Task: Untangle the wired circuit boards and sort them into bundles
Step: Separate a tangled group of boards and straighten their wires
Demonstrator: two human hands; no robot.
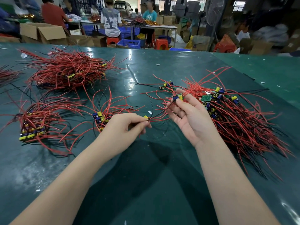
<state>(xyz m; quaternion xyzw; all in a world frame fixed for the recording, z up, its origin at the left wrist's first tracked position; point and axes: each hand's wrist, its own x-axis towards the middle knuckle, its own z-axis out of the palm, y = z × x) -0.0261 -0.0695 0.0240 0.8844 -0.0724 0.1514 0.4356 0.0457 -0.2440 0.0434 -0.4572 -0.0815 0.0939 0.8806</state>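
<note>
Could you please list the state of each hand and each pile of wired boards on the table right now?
Left hand: fingers pinch wire ends.
Right hand: fingers hold one small board, lifted off the table.
Tangled pile: loose, unsorted, at right.
Small bundle: boards together, wires fanned out, by the left hand.
Near-left bundle: boards stacked together.
Far-left pile: heaped, untouched.

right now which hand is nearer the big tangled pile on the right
Right. The right hand is against the tangled pile; the left hand is further left, pinching wires.
</note>
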